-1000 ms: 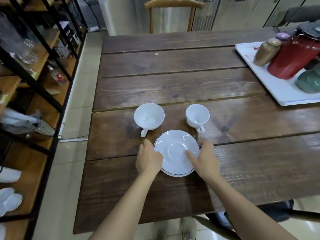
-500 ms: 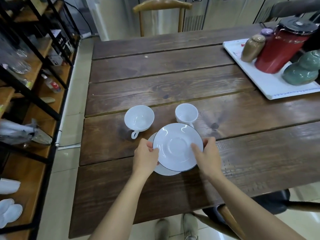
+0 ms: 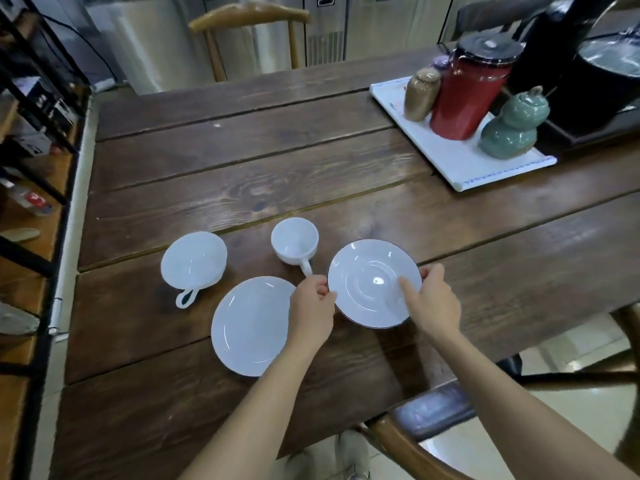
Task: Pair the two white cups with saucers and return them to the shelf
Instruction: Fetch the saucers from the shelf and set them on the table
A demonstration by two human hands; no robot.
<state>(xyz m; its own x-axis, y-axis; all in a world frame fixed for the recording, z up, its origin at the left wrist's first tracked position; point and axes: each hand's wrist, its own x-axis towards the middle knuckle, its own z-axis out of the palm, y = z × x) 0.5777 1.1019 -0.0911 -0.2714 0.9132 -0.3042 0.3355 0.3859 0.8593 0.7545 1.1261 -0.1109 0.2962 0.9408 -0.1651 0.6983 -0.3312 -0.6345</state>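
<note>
Head view: both hands pinch one saucer (image 3: 374, 284) by opposite rims, left hand (image 3: 311, 308), right hand (image 3: 433, 303). The small cup (image 3: 294, 240) sits just beyond-left, nearer the left hand; second saucer (image 3: 251, 325) and larger cup (image 3: 194, 259) lie farther left.

white cups (image 3: 194, 263), white dark-rimmed saucers (image 3: 372, 282), brown wooden table (image 3: 242, 168), red jar (image 3: 467, 95).
</note>
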